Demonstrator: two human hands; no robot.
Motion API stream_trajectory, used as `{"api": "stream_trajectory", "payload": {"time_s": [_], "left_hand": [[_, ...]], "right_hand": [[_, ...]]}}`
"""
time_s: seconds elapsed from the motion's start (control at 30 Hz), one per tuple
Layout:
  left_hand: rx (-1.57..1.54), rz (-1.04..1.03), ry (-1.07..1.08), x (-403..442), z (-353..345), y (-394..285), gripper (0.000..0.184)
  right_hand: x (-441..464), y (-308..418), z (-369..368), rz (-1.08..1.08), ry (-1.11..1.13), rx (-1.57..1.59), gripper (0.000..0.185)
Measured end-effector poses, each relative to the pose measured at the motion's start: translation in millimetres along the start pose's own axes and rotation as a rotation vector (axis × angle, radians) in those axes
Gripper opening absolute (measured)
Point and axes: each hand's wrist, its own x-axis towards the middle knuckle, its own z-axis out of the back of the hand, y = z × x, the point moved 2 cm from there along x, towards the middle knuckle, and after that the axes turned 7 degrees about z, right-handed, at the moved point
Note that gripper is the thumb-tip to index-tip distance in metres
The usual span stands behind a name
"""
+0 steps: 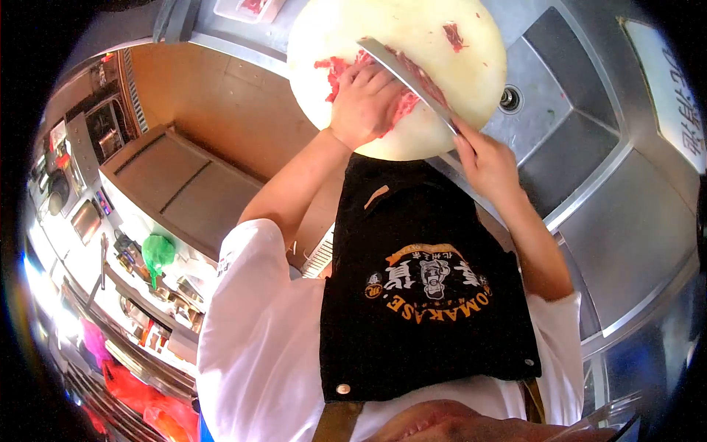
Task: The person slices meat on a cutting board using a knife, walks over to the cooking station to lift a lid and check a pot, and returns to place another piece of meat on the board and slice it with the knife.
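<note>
A round, pale cutting board (471, 81) lies at the top centre. On it is red raw meat (335, 74), part of it heaped under my left hand (364, 99), whose fingers are bent and pressed together on the meat. My right hand (486, 158) grips the handle of a large knife (409, 77). The blade slants across the meat, just to the right of my left fingers. A small separate scrap of meat (454, 37) rests near the board's upper right. The handle is mostly hidden by my right fingers.
To the right of the board is a metal sink (537, 118) with a round drain. A plastic container (249, 9) with meat stands at the top left. Brown cabinets (184, 177) are at left, with a green bag (157, 254) and kitchen items beyond.
</note>
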Motion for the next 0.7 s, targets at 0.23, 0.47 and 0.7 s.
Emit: {"api": "stream_trajectory", "payload": {"time_s": [0.23, 0.47, 0.7], "left_hand": [[-0.014, -0.018, -0.061, 5.0, 7.0, -7.6, 0.037], [0.097, 0.01, -0.013, 0.5, 2.1, -4.6, 0.035], [0.085, -0.004, -0.041, 1.8, -2.0, -3.4, 0.031]], "right_hand": [[133.8, -3.9, -7.8, 0.101, -0.207, 0.13, 0.041], [-21.2, 9.9, 24.7, 0.048, -0.023, 0.025, 0.035], [19.9, 9.8, 10.3, 0.084, 0.001, 0.027, 0.034]]}}
